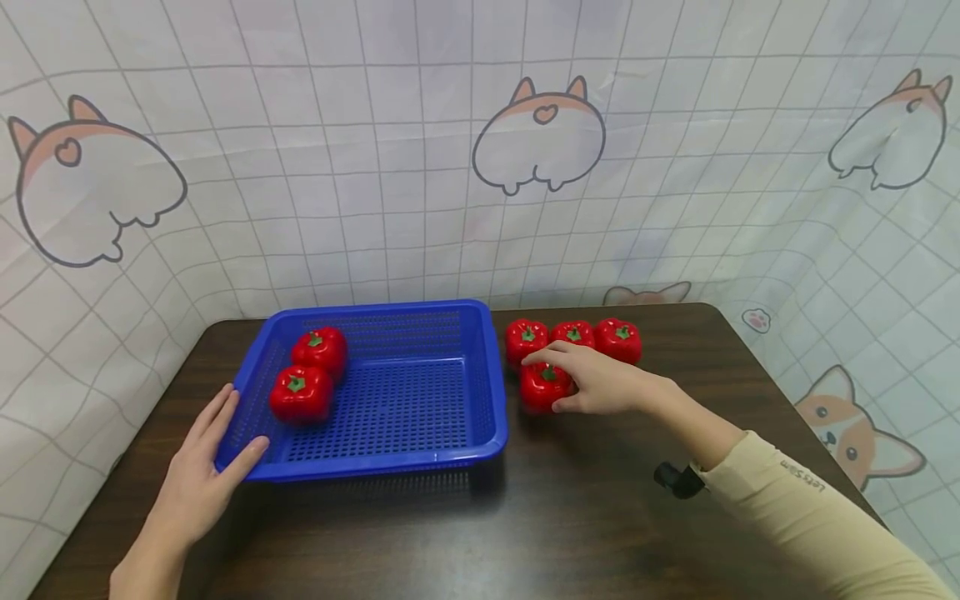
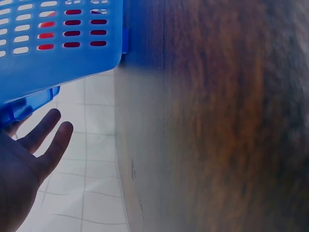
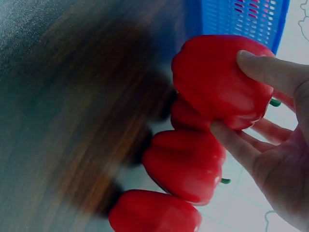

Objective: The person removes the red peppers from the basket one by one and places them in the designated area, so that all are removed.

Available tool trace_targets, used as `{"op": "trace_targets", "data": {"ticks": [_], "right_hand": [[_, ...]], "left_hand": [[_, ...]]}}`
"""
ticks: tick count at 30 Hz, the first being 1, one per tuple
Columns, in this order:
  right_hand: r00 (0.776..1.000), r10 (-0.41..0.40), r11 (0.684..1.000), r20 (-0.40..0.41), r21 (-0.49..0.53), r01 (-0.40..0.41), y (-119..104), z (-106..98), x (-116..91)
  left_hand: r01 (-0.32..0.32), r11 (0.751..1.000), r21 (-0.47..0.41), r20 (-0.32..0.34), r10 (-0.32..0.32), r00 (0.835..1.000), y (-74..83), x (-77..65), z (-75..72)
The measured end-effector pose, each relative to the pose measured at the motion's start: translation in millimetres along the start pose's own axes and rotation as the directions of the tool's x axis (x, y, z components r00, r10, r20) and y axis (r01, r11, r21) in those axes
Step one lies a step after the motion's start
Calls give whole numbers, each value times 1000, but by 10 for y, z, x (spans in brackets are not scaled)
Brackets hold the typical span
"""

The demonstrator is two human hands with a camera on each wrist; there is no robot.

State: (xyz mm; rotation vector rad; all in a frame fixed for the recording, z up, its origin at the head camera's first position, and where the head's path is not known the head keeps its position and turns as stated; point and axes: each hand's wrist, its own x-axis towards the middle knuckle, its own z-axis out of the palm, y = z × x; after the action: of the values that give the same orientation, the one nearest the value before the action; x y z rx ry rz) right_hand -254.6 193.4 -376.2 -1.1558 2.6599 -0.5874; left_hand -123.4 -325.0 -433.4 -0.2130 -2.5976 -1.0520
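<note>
My right hand (image 1: pixel 606 382) grips a red bell pepper (image 3: pixel 219 82) with a green stem, thumb on one side and fingers on the other. This pepper is just right of a blue plastic basket (image 1: pixel 498 392). Behind it stand three more bell peppers in a row, among them one at the right end (image 1: pixel 619 340). Two bell peppers lie inside the basket at its left, a front one (image 1: pixel 300 395) and a back one (image 1: pixel 321 348). With fingers extended, my left hand (image 1: pixel 193 483) rests at the basket's near left corner, its thumb over the rim.
The dark wooden table (image 1: pixel 570 517) runs back to a white gridded cloth (image 1: pixel 420 192) with corgi drawings. A small black object (image 1: pixel 678 480) shows beside my right sleeve (image 1: pixel 795 508).
</note>
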Motion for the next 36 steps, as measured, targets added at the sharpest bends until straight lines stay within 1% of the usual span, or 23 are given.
{"op": "trace_targets", "data": {"ticks": [8, 14, 23, 32, 36], "right_hand": [[999, 49, 999, 17, 3, -49, 16, 99, 42], [999, 31, 999, -37, -32, -32, 30, 150, 54], [997, 2, 1000, -82, -29, -4, 27, 161, 72], [994, 15, 996, -110, -86, -24, 33, 173, 87], [993, 45, 994, -111, -91, -56, 27, 147, 87]], "left_hand": [[2, 1000, 4, -6, -1, 1000, 3, -1, -1], [0, 1000, 0, -12, 0, 1000, -8, 0, 11], [0, 1000, 10, -14, 0, 1000, -7, 0, 7], [7, 1000, 16, -11, -7, 1000, -20, 9, 9], [7, 1000, 11, -14, -6, 1000, -21, 13, 8]]}}
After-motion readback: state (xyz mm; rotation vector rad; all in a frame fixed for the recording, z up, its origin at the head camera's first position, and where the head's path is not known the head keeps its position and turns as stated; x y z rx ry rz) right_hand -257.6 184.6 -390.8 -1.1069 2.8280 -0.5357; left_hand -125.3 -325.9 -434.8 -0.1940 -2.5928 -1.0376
